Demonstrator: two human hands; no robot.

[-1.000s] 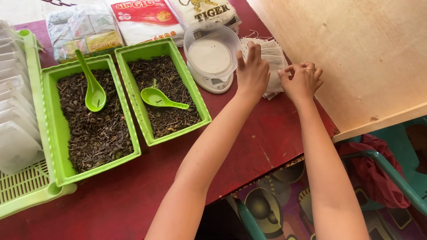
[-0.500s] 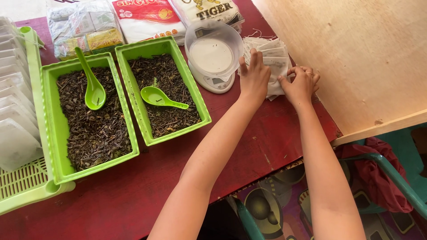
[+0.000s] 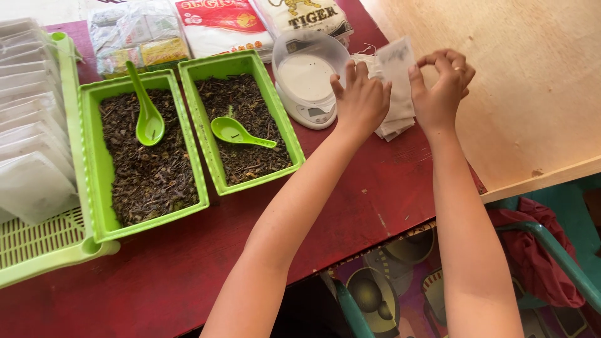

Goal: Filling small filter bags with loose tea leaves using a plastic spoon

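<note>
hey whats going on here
A person is picking a small white bag off a stack of bags on a red table, right hand lifting it, left hand on the stack. Beside them stand a white scale and two green trays of dried leaves, a green spoon in each.

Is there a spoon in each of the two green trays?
Yes, one green spoon lies on the dark leaves in the left tray, and another spoon lies in the right tray.
</note>
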